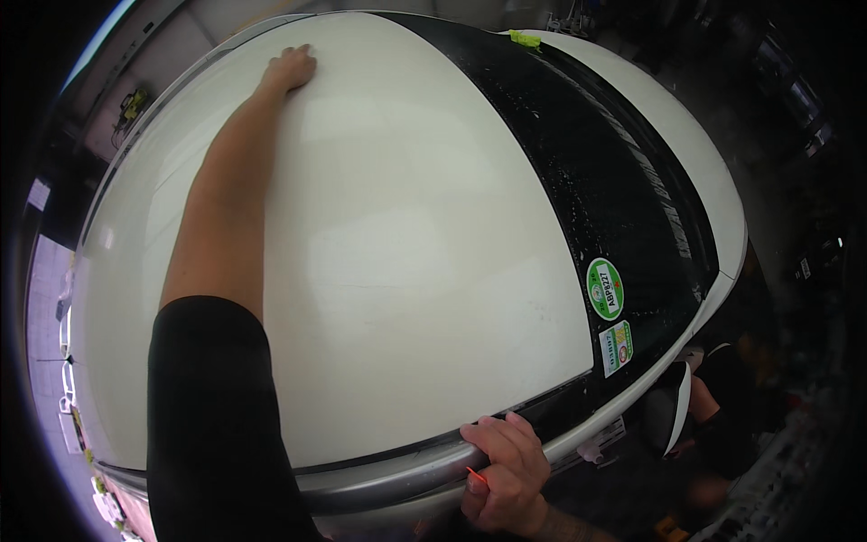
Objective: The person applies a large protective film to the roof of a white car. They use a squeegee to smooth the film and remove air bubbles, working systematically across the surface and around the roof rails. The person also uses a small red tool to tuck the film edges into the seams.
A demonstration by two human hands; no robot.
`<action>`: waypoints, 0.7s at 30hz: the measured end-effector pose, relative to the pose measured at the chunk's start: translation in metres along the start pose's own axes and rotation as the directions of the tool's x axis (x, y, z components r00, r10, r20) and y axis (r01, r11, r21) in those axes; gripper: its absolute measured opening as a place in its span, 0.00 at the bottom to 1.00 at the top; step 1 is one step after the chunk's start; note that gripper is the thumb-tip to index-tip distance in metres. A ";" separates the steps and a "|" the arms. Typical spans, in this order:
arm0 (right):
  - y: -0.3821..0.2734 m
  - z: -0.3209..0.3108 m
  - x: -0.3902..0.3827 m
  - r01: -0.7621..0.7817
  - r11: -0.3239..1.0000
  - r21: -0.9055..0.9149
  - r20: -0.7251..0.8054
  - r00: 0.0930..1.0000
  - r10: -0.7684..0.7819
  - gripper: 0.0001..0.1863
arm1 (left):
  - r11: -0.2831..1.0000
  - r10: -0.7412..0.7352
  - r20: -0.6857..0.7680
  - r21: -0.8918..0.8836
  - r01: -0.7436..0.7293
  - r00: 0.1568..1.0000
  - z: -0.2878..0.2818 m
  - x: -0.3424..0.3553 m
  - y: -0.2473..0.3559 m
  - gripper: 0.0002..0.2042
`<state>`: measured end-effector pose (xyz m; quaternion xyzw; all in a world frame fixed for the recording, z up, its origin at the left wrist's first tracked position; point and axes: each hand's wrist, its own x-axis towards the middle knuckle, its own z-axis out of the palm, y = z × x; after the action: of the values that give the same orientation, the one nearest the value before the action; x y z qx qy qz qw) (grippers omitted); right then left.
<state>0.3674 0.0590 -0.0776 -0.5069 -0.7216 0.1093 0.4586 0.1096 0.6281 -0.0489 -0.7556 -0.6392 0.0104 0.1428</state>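
Observation:
My left arm stretches across the white car roof (433, 226). At its far end my left hand (291, 70) rests on the paint with its fingers curled. Whatever lies under those fingers, if anything, is hidden. At the near side, my right hand (508, 470) is closed beside the silver roof rail (388, 479), its fingertips at the roof edge. A small, thin orange piece (477, 477) pokes out by the thumb; most of it is covered by the hand.
Beyond the roof is the dark windscreen (614, 181), specked with drops, with two stickers (605, 289) at its near corner. A yellow-green cloth (525, 39) lies at its far top. Near the side mirror (673, 408), another person's arm (703, 402) shows.

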 end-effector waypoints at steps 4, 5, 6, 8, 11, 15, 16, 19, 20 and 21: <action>-0.003 0.001 0.003 0.150 0.983 0.108 -0.007 0.989 -0.151 0.06 | 0.938 0.342 0.051 0.035 -0.344 0.938 0.009 -0.017 0.165 0.23; 0.002 0.003 0.005 0.139 0.985 0.098 -0.009 0.990 -0.139 0.06 | 0.885 0.464 0.125 -0.100 -0.455 0.877 0.003 -0.033 0.218 0.24; 0.010 0.002 0.004 0.120 0.991 0.062 -0.051 0.992 -0.117 0.07 | 0.840 0.530 0.075 -0.188 -0.510 0.845 -0.003 -0.051 0.251 0.23; 0.008 0.003 0.003 0.160 0.985 0.066 -0.077 0.985 -0.155 0.07 | 0.812 0.530 -0.035 -0.268 -0.519 0.847 -0.005 -0.060 0.205 0.25; 0.011 -0.002 0.003 0.160 0.987 0.019 -0.081 0.984 -0.158 0.06 | 0.948 0.232 -0.054 -0.213 -0.238 0.971 -0.044 -0.090 0.063 0.25; 0.004 0.003 0.003 0.215 0.976 0.016 -0.075 0.974 -0.214 0.06 | 0.956 -0.241 -0.126 -0.204 0.213 0.962 -0.009 -0.219 -0.249 0.26; 0.004 0.004 0.003 0.218 0.976 0.001 -0.073 0.973 -0.217 0.06 | 0.927 -0.350 -0.121 -0.188 0.325 0.929 0.005 -0.275 -0.311 0.26; 0.006 0.002 -0.003 0.191 0.979 0.070 -0.112 0.977 -0.182 0.06 | 0.704 -0.710 -0.056 -0.084 0.705 0.702 -0.041 -0.502 -0.525 0.27; 0.010 -0.006 -0.006 0.168 0.984 0.064 -0.135 0.978 -0.159 0.06 | 0.607 -0.794 -0.079 -0.068 0.792 0.603 -0.064 -0.538 -0.553 0.28; 0.005 -0.007 -0.005 0.155 0.988 0.016 -0.129 0.980 -0.152 0.06 | 0.527 -0.850 -0.026 0.000 0.850 0.527 -0.047 -0.535 -0.546 0.29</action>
<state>0.3764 0.0551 -0.0799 -0.4496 -0.7264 0.0503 0.5174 -0.5048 0.1777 0.0322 -0.3484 -0.9242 -0.0650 0.1420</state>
